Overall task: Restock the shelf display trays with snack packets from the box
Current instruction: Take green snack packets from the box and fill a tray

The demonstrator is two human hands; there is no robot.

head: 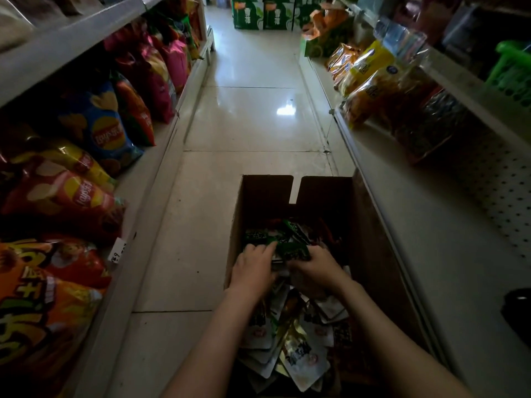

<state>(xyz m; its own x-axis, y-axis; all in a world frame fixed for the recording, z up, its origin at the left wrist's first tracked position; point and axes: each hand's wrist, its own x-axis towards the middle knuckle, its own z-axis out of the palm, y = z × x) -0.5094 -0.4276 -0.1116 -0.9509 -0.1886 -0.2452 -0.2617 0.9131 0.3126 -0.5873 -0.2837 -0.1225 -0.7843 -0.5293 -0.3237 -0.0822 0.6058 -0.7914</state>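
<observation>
Both arms down in a brown box point(298, 196) on the floor point(253, 116), between two shelves. Left hand point(253, 264) and right hand point(314, 267) side by side, each closed around the same bunch of green snack packets point(283, 242), just above the heap inside. More packets point(296, 346), white and gold, loose lower in the box. Big chip bags point(97, 124) along the left shelf point(161, 168).

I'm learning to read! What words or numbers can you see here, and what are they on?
"Lay's": blue chip bag.
"Lay's": red chip bag.
Handwritten number, maybe "2.9", blurred: shelf price tag.
Orange bag: big characters, not readable.
Green packets in both hands, green cartons: too blurred.
</observation>
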